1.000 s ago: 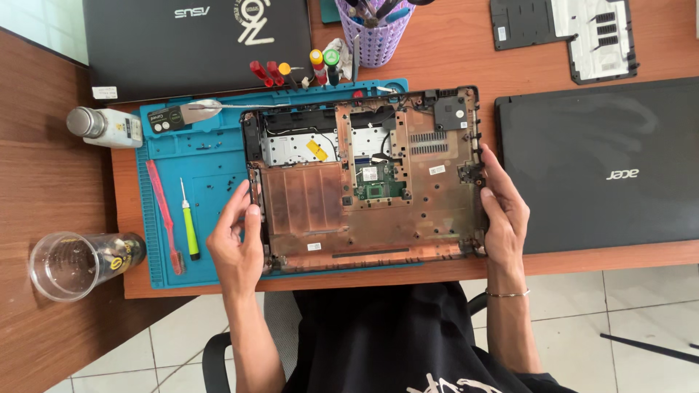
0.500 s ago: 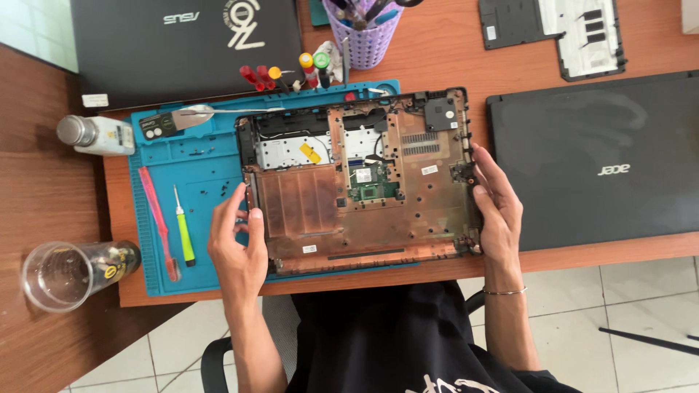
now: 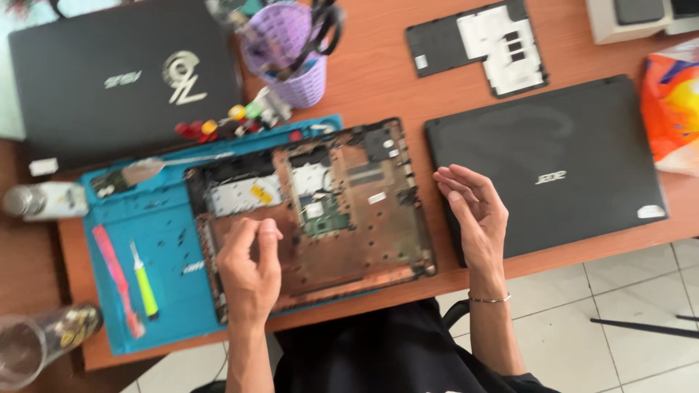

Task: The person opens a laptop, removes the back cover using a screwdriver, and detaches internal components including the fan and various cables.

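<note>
An opened laptop base point(image 3: 342, 218) with bare copper-coloured inner shell and a small green board lies on a blue work mat point(image 3: 167, 240). My left hand point(image 3: 250, 266) rests over its front left part, fingers curled together, thumb and fingertips pinched; whether anything small is between them I cannot tell. My right hand point(image 3: 475, 211) hovers just off the base's right edge, fingers apart and empty, over the left edge of a closed black laptop point(image 3: 553, 164).
A pink pry tool point(image 3: 116, 280) and a green screwdriver point(image 3: 144, 280) lie on the mat's left. Behind stand a purple tool cup point(image 3: 291, 62), a second black laptop point(image 3: 124, 73) and a black cover panel point(image 3: 480, 44). A glass jar point(image 3: 40, 338) sits front left, an orange bag point(image 3: 673, 102) far right.
Both hands have let go of the laptop base's sides. My left hand moved onto the base's front left; my right hand lifted off to the right. The camera view shifted and came closer.
</note>
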